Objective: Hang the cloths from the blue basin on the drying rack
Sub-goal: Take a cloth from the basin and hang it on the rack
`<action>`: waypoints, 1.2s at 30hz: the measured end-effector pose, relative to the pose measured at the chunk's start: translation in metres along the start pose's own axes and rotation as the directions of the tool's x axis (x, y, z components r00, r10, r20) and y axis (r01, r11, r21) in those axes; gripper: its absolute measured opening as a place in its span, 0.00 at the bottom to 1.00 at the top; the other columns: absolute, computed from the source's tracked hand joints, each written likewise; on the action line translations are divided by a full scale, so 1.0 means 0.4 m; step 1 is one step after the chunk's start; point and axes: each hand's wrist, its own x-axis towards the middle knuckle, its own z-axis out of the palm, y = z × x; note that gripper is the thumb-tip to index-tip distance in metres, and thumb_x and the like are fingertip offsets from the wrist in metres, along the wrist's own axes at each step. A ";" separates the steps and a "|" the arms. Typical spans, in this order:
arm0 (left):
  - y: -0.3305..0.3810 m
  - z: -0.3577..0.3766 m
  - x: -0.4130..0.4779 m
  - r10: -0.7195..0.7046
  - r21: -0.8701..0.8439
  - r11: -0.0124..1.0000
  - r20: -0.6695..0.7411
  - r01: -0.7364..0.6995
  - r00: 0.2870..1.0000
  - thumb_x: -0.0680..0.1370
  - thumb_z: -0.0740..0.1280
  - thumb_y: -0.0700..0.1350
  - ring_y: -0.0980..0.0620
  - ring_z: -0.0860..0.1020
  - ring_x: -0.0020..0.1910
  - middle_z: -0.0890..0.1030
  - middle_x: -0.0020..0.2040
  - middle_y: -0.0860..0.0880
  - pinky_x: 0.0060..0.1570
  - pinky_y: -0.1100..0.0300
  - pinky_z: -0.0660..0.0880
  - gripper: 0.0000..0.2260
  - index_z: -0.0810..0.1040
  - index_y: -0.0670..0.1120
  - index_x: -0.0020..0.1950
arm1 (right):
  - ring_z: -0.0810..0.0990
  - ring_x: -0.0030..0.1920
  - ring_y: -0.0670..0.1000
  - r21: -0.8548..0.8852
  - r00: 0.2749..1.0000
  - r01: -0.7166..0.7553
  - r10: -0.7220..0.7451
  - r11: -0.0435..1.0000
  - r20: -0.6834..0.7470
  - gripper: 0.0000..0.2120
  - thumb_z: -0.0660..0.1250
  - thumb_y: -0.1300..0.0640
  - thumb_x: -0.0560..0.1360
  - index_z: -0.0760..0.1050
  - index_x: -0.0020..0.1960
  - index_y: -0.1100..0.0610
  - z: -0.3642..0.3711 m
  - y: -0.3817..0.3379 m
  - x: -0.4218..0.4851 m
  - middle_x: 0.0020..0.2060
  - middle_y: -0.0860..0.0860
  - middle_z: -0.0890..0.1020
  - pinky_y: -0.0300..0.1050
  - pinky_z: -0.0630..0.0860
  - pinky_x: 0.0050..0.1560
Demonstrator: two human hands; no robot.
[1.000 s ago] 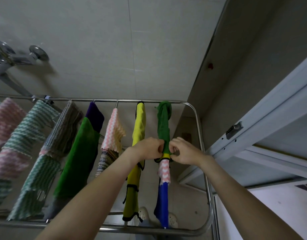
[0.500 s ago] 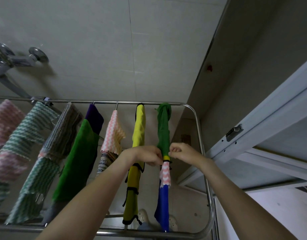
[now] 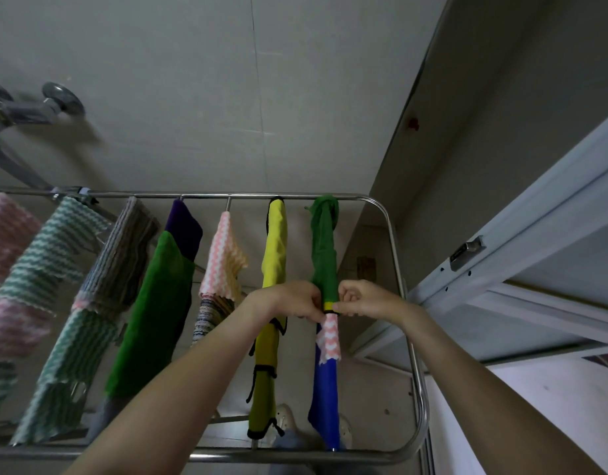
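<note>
The drying rack (image 3: 391, 234) is made of shiny round metal tubes with bent corners. Behind the rack is a wall (image 3: 193, 97) of big, smooth, pale tiles. Right of the rack is a white window frame (image 3: 535, 228), flat and hard, with a small metal latch (image 3: 465, 252).

Soft cloths hang on the rack's bars. At the rack's left end are fluffy ones with wavy stripes: a pink cloth (image 3: 4, 234), a green-and-white cloth (image 3: 45, 262), then a grey ribbed cloth (image 3: 124, 255). In the middle of the rack hang a big green cloth (image 3: 151, 320), a purple cloth (image 3: 184, 228) and a pink wavy cloth (image 3: 223, 255). Next comes a long, smooth yellow cloth (image 3: 275, 248) with a black edge.

On the rack's last bar on the right hang a dark green cloth (image 3: 325, 248), a small pink zigzag cloth (image 3: 330, 337) and a blue cloth (image 3: 325, 399).

The left hand (image 3: 292, 299) and the right hand (image 3: 361, 298) reach over the rack's near rail. Both have curled fingers pinching the dark green cloth at its yellow edge — one hand on each side.

Left of the rack, a shiny metal tap (image 3: 38, 108) sticks out of the wall — it looks blurry.
</note>
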 end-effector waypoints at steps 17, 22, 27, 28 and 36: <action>-0.001 0.117 -0.041 0.117 0.232 0.973 -0.523 0.009 0.845 0.80 0.59 0.43 0.41 0.79 0.48 0.81 0.49 0.39 0.40 0.55 0.69 0.10 0.77 0.40 0.54 | 0.73 0.38 0.49 -0.264 0.936 0.112 -0.191 0.958 -0.297 0.03 0.63 0.57 0.74 0.70 0.43 0.52 0.086 0.013 -0.077 0.37 0.46 0.72 0.53 0.74 0.41; 0.009 0.106 -0.052 0.131 0.248 0.969 -0.550 0.011 0.825 0.79 0.60 0.42 0.40 0.79 0.47 0.81 0.47 0.39 0.43 0.51 0.73 0.09 0.76 0.40 0.53 | 0.71 0.36 0.48 -0.277 0.920 0.137 -0.226 0.951 -0.321 0.03 0.62 0.58 0.75 0.69 0.44 0.54 0.085 -0.010 -0.095 0.37 0.46 0.71 0.48 0.70 0.38; -0.002 0.128 -0.050 0.118 0.257 0.966 -0.519 0.023 0.846 0.79 0.60 0.47 0.40 0.79 0.48 0.81 0.48 0.39 0.41 0.52 0.71 0.10 0.74 0.40 0.53 | 0.73 0.37 0.48 -0.265 0.930 0.133 -0.212 0.955 -0.301 0.04 0.63 0.55 0.76 0.68 0.43 0.50 0.084 -0.020 -0.098 0.38 0.46 0.73 0.49 0.73 0.39; -0.002 0.133 -0.047 0.116 0.257 0.966 -0.526 0.027 0.843 0.79 0.60 0.47 0.39 0.79 0.48 0.81 0.49 0.39 0.41 0.52 0.71 0.11 0.74 0.40 0.54 | 0.74 0.37 0.48 -0.270 0.931 0.132 -0.213 0.954 -0.297 0.04 0.63 0.55 0.76 0.69 0.44 0.50 0.082 -0.019 -0.098 0.38 0.46 0.73 0.51 0.74 0.40; 0.001 0.136 -0.032 0.129 0.340 0.937 -0.554 0.082 0.822 0.81 0.57 0.44 0.41 0.80 0.47 0.81 0.48 0.41 0.43 0.51 0.75 0.10 0.74 0.41 0.55 | 0.73 0.37 0.48 -0.289 0.943 0.126 -0.205 0.949 -0.263 0.03 0.64 0.53 0.76 0.71 0.44 0.51 0.075 -0.007 -0.097 0.37 0.45 0.72 0.52 0.74 0.42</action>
